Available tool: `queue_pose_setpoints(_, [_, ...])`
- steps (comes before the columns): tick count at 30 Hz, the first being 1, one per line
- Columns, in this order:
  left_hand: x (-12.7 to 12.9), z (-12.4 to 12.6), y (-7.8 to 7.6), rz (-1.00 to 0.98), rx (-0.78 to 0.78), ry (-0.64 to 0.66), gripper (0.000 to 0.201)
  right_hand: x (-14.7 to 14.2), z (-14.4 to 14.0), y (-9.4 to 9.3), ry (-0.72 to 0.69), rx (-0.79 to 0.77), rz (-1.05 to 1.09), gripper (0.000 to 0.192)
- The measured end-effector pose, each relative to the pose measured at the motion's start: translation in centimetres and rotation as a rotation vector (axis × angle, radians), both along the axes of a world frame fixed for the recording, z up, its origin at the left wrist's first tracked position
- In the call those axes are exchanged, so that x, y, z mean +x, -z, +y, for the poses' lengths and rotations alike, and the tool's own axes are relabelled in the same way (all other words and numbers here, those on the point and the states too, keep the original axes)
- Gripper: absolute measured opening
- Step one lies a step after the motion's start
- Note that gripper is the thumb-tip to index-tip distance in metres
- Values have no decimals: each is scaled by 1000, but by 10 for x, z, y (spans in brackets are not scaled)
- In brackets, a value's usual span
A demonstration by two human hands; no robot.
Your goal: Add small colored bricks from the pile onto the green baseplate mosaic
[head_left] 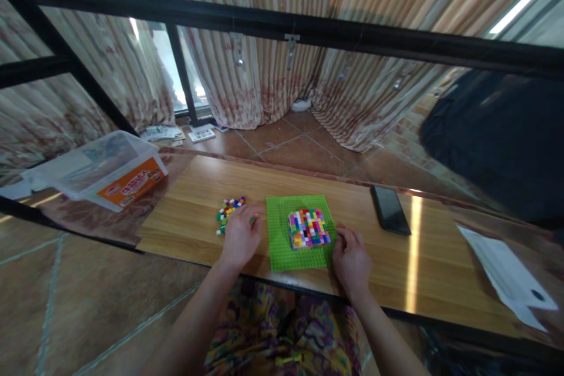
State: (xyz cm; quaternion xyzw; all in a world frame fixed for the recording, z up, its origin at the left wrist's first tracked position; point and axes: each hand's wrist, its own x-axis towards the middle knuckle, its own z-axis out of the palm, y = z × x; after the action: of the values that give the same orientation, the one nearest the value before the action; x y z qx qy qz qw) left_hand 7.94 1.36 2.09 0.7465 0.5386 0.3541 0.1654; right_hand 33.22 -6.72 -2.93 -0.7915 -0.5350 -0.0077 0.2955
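A green studded baseplate (277, 255) lies on the wooden table, carrying a low block built from multicoloured toy bricks (309, 228). To its left is a small heap of loose toy bricks (228, 209), partly covered by my left hand (241, 235). That hand's fingers are drawn together, with a tiny green toy brick (252, 220) at the tips. My right hand (351, 255) rests at the baseplate's right edge. Its fingers are curled, with thumb and forefinger against the rim.
A black phone (390, 210) lies on the table (176, 211) to the right, with white paper (506, 270) farther right. Beyond the table's left end stands a clear plastic box (110, 158) with an orange label. A dark metal rail (264, 22) crosses above, before striped curtains (282, 82).
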Motion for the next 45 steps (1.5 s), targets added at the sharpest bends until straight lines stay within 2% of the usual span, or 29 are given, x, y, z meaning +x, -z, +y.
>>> queue_pose_setpoints(3, [-20,1,6,30,-9,-49,15,1,0,1,10,3,-23,27])
queue_pose_setpoints(6, [-26,3,9,94,-17,-52,15,3,0,3,9,-1,-28,27])
queue_pose_setpoints(15, [-5,14,9,406,20,-60,16,3,-1,2,-6,10,-26,28])
queue_pose_setpoints(20, [0,16,11,447,4,-69,15,2,-1,-1,-3,-7,-26,28])
queue_pose_setpoints(27, [3,14,3,344,9,-32,15,3,0,1,-5,-1,-23,29])
queue_pose_setpoints(32, [13,3,-6,109,-114,101,16,2,0,-1,-7,-10,-16,27])
queue_pose_setpoints(36, [29,-8,-12,-8,-107,215,16,1,0,-1,1,-4,-21,26])
queue_pose_setpoints(41, [47,-10,-18,-47,-130,271,21,0,0,-2,-1,-10,-5,28])
queue_pose_setpoints(45, [56,-5,-18,15,-90,296,24,0,1,-3,3,-14,4,30])
